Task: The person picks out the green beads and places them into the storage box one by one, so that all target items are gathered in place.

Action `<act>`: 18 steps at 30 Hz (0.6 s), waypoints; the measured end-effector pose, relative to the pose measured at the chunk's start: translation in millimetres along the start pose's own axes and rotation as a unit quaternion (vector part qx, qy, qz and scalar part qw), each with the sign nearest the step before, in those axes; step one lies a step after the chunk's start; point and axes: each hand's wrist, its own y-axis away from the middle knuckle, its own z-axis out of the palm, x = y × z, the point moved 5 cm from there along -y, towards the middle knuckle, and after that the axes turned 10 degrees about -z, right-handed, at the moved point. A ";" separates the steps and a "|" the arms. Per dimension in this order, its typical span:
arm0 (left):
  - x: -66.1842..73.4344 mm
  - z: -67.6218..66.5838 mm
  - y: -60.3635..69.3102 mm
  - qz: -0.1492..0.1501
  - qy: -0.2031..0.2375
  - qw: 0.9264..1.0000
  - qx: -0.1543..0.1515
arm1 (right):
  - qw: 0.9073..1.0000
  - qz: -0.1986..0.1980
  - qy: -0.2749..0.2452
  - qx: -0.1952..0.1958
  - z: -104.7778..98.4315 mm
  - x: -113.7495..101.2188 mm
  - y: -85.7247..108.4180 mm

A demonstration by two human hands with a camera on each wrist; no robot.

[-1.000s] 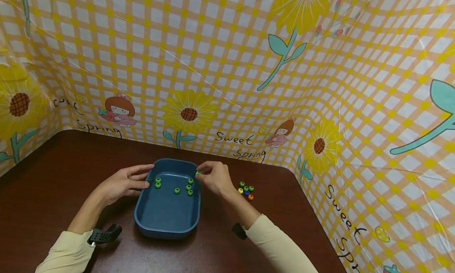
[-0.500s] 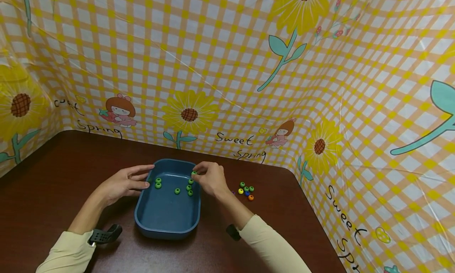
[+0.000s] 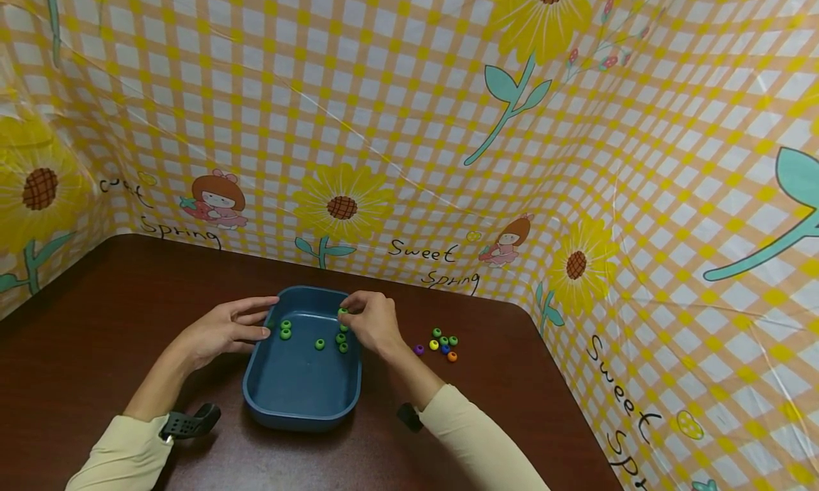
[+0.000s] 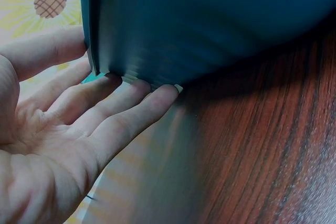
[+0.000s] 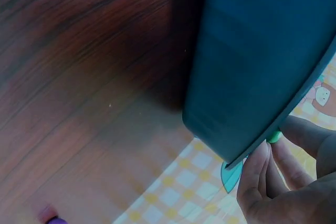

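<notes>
Surroundings: dark brown wooden table (image 3: 147, 292), with a checked sheet (image 3: 409, 107) printed with sunflowers rising behind it and at both sides. Right of the tray, a loose group of beads on the table: three green beads (image 3: 444, 340), a yellow bead (image 3: 434, 344), a blue bead (image 3: 445, 349), an orange bead (image 3: 452, 357); a purple bead (image 3: 419, 349) lies nearest the right forearm. Black band (image 3: 185, 424) at the left wrist, by the sleeve cuff.

Obstructions: right hand (image 3: 376, 325) covers part of the tray's far right rim. Both wrist views show the tray's outer wall, hiding its interior.

Container: blue tray (image 3: 301, 388), upright. Inside, six green beads visible: two touching near the left wall, one by itself (image 3: 320, 344), three close together (image 3: 340, 339) near the right wall.

Hands: right pinches a green bead (image 3: 343, 311) at the tray's right rim, above those three. Left hand (image 3: 220, 327) spread, fingertips against the tray's left side.
</notes>
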 end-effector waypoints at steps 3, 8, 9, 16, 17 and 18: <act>0.0 -0.1 -0.6 0.004 0.000 1.000 -0.002 | 1.000 -0.002 0.003 0.003 2.3 0.8 -1.7; 0.8 0.3 -0.6 0.001 0.000 1.000 0.000 | 1.000 -0.012 0.009 0.011 5.6 2.6 -3.2; 0.7 0.3 -0.8 0.000 -0.001 1.000 0.002 | 1.000 -0.014 0.009 0.011 6.2 3.0 -3.2; 1.7 0.6 -0.1 -0.007 0.000 1.000 0.007 | 0.999 -0.019 0.014 0.025 8.6 6.2 -2.6; 1.7 0.7 -0.1 -0.007 0.000 1.000 0.007 | 0.999 -0.018 0.015 0.027 9.1 7.1 -2.6; 2.1 0.9 0.1 -0.005 -0.001 1.000 0.006 | 0.999 -0.017 0.016 0.029 9.8 8.1 -2.5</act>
